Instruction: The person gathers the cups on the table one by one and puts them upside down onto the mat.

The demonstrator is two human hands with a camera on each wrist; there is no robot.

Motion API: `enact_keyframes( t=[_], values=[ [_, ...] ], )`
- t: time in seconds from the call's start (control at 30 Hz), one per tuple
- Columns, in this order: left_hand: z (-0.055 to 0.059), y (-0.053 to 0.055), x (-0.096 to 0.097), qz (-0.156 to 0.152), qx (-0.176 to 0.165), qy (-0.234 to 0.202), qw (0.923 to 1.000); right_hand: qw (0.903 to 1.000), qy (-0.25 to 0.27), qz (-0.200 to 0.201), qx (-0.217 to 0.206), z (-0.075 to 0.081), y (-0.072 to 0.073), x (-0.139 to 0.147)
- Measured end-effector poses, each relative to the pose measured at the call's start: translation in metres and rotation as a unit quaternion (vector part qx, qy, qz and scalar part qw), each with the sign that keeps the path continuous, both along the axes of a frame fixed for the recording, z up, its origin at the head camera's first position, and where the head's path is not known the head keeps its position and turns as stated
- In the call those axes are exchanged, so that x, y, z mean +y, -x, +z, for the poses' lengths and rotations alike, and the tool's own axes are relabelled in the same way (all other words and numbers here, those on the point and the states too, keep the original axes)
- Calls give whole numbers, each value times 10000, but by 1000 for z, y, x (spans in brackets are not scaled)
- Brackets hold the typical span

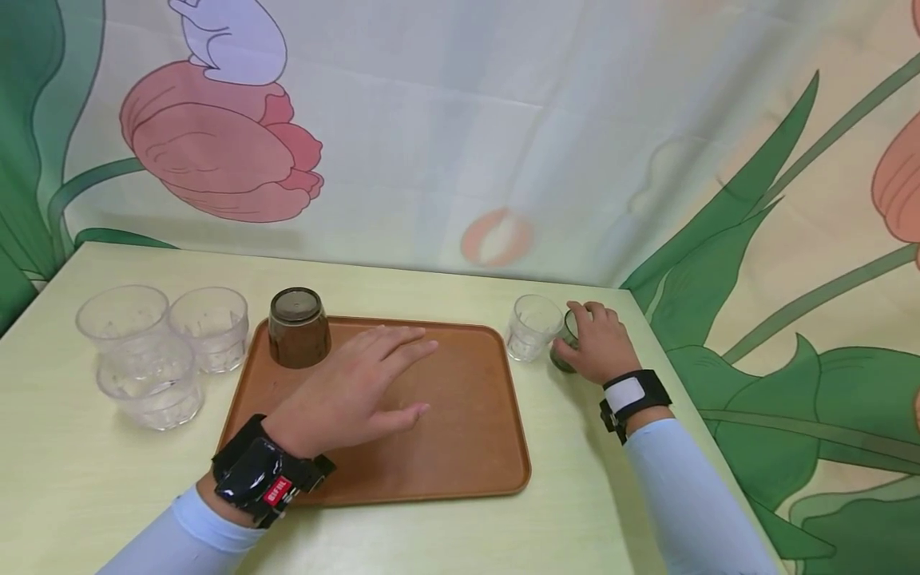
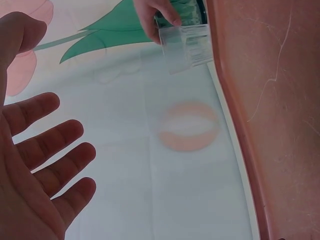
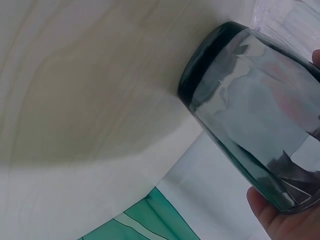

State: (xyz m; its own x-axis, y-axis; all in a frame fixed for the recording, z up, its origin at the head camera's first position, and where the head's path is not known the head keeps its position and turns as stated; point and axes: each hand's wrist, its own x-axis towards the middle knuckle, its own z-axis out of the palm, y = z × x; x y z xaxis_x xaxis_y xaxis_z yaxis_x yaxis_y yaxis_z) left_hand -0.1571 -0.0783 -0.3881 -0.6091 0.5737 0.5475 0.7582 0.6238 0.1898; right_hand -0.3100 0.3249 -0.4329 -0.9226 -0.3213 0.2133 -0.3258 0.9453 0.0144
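Note:
My right hand (image 1: 604, 345) grips a dark green-tinted glass (image 1: 562, 358) near its rim, at the right of the table. In the right wrist view the same tinted glass (image 3: 245, 100) stands with its thick base at the tabletop, fingertips on either side of the upper end. Right beside it is a clear glass (image 1: 532, 327). Over the brown tray (image 1: 460, 415) hovers my left hand (image 1: 352, 391), fingers spread and holding nothing. An upside-down smoky brown glass (image 1: 298, 331) sits at the tray's far left corner.
Three clear glasses (image 1: 161, 391) are grouped on the table left of the tray. A printed curtain (image 1: 431, 144) hangs behind the table's back edge, and another stretch of it (image 1: 762, 383) runs along the right side.

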Motion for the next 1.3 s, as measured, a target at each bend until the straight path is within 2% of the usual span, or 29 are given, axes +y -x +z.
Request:
enact_keyframes(
  t=[0.4,0.67,0.93,1.3],
  values=[
    [1,1,-1,-4,-73,-39,10000,9997,22,129,186,-3,-5,12],
    [0,2,-3,46,-137,23,9999,9992,117,279,266,4,-15,12],
    [1,1,-2,16,-85,-117,9999,9980,263,389,420,18,-23,10],
    [1,0,-2,16,-120,-102,9999,9963,198,564,614,23,-35,3]
  ],
)
